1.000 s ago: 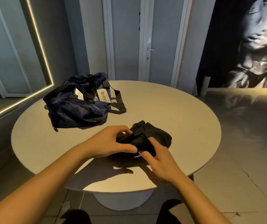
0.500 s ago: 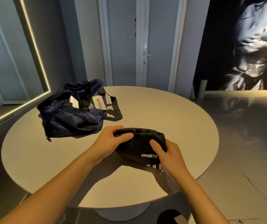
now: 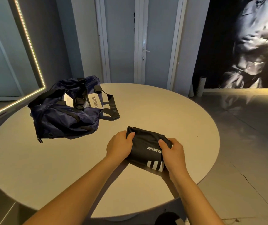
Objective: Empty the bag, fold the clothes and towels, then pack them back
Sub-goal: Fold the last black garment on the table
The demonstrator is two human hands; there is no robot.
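Note:
A black garment (image 3: 144,146) with white "SPORTS" lettering and white stripes lies folded small on the round table, near its front right. My left hand (image 3: 119,147) grips the garment's left edge, thumb on top. My right hand (image 3: 173,151) grips its right edge with fingers curled over the cloth. A navy duffel bag (image 3: 63,114) with black straps sits slumped and open at the table's back left, a white label on its side. What is inside the bag is hidden.
The round beige table (image 3: 170,111) stands on a white pedestal. Glass doors and white frames rise behind it. A lit mirror edge (image 3: 29,43) runs along the left wall. A dark mural covers the right wall above a glossy floor.
The crumpled garment has been turned and flattened into a compact fold, its lettering and stripes now facing up. Both hands shifted to its side edges. The camera view tilted a little.

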